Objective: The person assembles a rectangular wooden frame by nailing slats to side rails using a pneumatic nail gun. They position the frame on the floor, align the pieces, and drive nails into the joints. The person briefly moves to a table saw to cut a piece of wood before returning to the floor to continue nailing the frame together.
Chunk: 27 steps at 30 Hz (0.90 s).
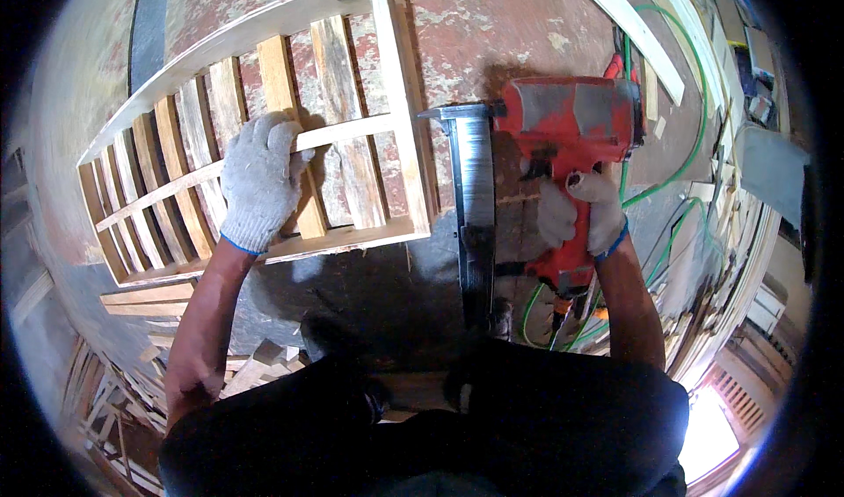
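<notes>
A long wooden crate (397,84) with side boards and several cross slats (336,66) lies on the work surface. Lengthwise through its middle runs a thin wooden strip (356,130). My left hand (260,181), in a pale knit glove, is closed on this strip, with the thumb on its right. The gloved right hand (593,209) grips the handle of a red nail gun (563,115). The gun's nose points left at the crate's right end board, close to where the strip meets it; whether they touch I cannot tell. Its long metal magazine (475,176) extends toward me.
A green air hose (701,101) loops around to the right of the gun. Pale boards (629,27) lie at the far right, with stacked strips (734,260) along the right edge. Wood offcuts (259,370) and loose slats (145,301) are at the near left.
</notes>
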Tool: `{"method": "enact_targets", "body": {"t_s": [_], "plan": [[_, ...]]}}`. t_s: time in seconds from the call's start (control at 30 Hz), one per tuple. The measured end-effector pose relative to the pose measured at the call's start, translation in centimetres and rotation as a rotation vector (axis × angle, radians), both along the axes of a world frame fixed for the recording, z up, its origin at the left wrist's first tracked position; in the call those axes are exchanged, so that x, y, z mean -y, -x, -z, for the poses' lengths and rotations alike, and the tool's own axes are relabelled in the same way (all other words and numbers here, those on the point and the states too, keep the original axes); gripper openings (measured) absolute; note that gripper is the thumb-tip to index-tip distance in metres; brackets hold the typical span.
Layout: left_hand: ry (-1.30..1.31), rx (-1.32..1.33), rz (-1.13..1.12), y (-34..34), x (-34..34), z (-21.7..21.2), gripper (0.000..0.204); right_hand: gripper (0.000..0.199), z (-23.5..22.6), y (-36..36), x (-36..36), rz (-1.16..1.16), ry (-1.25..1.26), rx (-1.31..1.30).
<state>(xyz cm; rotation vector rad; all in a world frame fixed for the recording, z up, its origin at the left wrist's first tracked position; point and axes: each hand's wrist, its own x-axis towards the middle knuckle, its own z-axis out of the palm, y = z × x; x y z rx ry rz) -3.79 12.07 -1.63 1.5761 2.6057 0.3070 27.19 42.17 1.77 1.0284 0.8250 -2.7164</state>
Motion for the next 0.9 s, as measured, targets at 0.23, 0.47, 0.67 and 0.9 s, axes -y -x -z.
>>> {"method": "enact_targets", "body": {"t_s": [0.23,0.47,0.67,0.9], "plan": [[-0.007,-0.043,0.007,-0.1,0.0,0.0,0.037,0.059,-0.6,0.6,-0.5,-0.049,-0.001,-0.043],[-0.025,-0.078,0.027,0.0,0.2,0.3,0.037,0.035,-1.1,1.0,-1.4,-0.13,-0.04,-0.019],[0.014,-0.066,0.027,0.0,0.0,0.0,0.036,0.057,-0.3,0.3,-1.5,-0.102,-0.08,-0.016],[0.008,-0.061,0.023,-0.1,0.0,-0.1,0.037,0.062,-0.5,0.7,-1.8,-0.165,-0.104,-0.007]]}}
